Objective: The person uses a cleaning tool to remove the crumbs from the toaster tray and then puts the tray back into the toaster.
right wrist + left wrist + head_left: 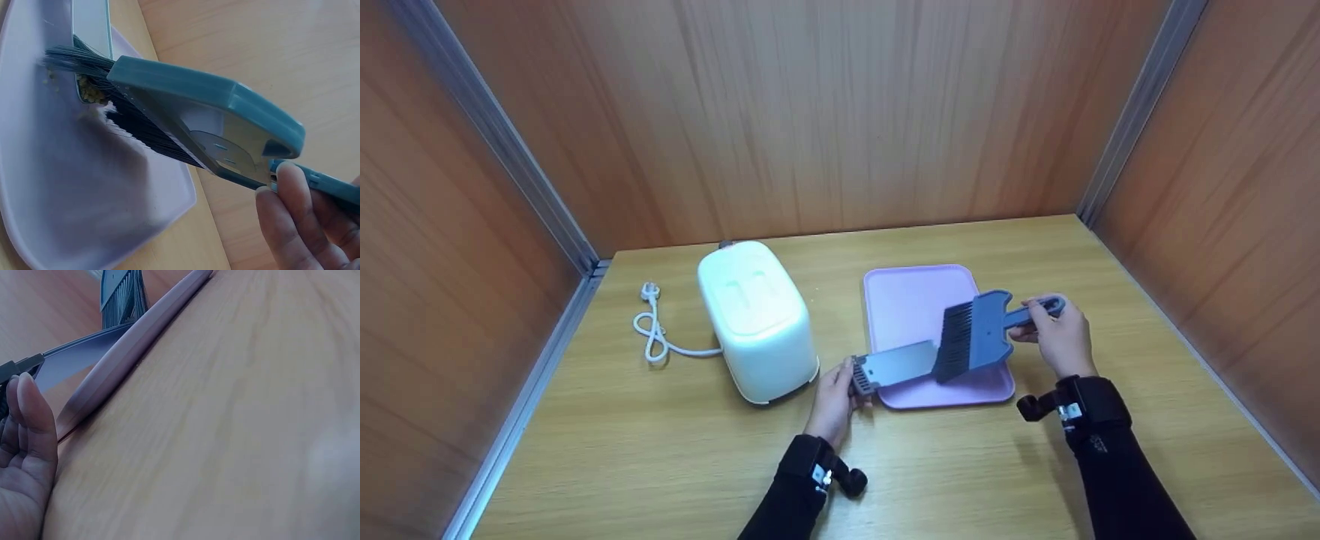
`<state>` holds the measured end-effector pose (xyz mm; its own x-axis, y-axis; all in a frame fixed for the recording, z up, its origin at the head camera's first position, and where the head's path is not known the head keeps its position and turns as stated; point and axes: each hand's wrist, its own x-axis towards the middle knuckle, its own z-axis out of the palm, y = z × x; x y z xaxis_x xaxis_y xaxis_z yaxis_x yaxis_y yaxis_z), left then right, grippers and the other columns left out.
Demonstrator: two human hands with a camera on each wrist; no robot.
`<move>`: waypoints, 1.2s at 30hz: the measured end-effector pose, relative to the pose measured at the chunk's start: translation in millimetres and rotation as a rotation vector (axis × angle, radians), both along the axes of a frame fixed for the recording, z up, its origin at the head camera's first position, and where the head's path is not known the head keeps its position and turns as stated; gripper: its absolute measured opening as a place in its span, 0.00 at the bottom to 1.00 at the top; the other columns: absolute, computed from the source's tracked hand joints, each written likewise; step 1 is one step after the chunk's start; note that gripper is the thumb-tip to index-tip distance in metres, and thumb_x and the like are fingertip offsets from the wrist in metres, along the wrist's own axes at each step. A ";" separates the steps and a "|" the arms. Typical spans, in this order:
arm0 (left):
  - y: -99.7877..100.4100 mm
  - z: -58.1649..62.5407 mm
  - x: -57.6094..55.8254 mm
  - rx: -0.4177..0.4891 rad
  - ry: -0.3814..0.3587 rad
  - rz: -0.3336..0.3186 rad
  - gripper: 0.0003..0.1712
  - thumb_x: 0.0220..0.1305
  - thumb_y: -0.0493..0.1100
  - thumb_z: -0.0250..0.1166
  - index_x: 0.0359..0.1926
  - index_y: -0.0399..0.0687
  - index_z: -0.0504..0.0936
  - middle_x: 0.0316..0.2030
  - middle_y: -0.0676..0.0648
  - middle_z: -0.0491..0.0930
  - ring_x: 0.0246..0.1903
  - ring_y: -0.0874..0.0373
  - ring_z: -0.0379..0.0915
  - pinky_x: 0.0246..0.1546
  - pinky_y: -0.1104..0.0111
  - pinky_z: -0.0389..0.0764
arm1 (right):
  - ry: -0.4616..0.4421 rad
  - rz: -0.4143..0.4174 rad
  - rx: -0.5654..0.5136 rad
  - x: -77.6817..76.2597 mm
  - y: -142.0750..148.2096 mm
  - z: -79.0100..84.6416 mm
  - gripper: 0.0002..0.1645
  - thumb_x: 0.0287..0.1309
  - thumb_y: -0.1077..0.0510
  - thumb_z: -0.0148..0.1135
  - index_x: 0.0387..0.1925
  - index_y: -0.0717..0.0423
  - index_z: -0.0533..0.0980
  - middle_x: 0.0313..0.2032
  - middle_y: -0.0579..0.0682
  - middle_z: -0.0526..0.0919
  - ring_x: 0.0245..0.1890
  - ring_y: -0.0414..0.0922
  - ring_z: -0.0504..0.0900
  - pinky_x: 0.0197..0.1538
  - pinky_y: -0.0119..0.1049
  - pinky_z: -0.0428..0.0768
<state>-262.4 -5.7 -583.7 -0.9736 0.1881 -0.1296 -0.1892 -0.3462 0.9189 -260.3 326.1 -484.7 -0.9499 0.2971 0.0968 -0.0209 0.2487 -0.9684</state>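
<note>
Left hand (pixel 831 401) pinches a flat scoop (pixel 898 363), right hand (pixel 1062 337) a brush (pixel 990 330) handle, bristles (pixel 955 343) touching the scoop over a purple tray (pixel 915 296); yellowish bits (pixel 90 91), perhaps crumbs, show beneath the bristles.

Wood-panelled booth (pixel 840 112), metal corner strips (pixel 502 135)

Head view looks down toward twelve o'clock over the table (pixel 675 465); both close wrist views share the brush (pixel 990 334), the left showing it at eleven o'clock.
</note>
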 end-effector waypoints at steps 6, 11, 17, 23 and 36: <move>-0.5 -0.5 -0.3 0.005 -0.009 -0.003 0.28 0.80 0.49 0.43 0.64 0.29 0.68 0.48 0.38 0.83 0.37 0.56 0.79 0.30 0.70 0.80 | 0.010 -0.015 -0.004 2.6 1.9 2.7 0.20 0.75 0.50 0.46 0.53 0.63 0.70 0.38 0.58 0.83 0.32 0.45 0.88 0.42 0.37 0.85; -0.2 -1.1 -0.7 0.016 -0.001 -0.007 0.28 0.80 0.49 0.43 0.63 0.28 0.69 0.47 0.38 0.83 0.36 0.57 0.79 0.29 0.71 0.80 | 0.013 -0.018 -0.003 3.4 5.0 3.2 0.21 0.75 0.49 0.47 0.54 0.63 0.70 0.38 0.58 0.83 0.32 0.46 0.88 0.42 0.37 0.85; 0.0 -1.3 -1.2 0.018 0.000 -0.012 0.28 0.80 0.50 0.43 0.62 0.28 0.69 0.46 0.39 0.83 0.35 0.57 0.79 0.28 0.71 0.80 | 0.010 -0.043 0.002 2.9 8.8 5.7 0.21 0.75 0.50 0.47 0.54 0.63 0.70 0.38 0.57 0.83 0.32 0.46 0.88 0.42 0.37 0.85; -1.0 -0.8 -0.5 0.018 0.012 -0.012 0.29 0.79 0.50 0.44 0.64 0.28 0.69 0.46 0.39 0.83 0.34 0.58 0.79 0.27 0.70 0.80 | 0.041 -0.052 -0.024 2.2 14.2 10.5 0.21 0.75 0.52 0.47 0.54 0.65 0.70 0.35 0.55 0.84 0.30 0.45 0.88 0.41 0.36 0.85; -1.4 0.9 -0.8 0.026 -0.014 -0.010 0.29 0.79 0.50 0.44 0.64 0.28 0.68 0.46 0.40 0.84 0.34 0.59 0.79 0.28 0.70 0.79 | 0.055 -0.080 -0.225 -2.9 -1.0 27.6 0.19 0.73 0.52 0.51 0.54 0.62 0.70 0.36 0.56 0.83 0.32 0.47 0.87 0.43 0.38 0.85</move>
<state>-263.2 -7.1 -582.8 -0.9697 0.2015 -0.1381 -0.2055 -0.3674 0.9071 -263.2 325.1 -457.1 -0.9178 0.3908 0.0705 -0.0638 0.0302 -0.9975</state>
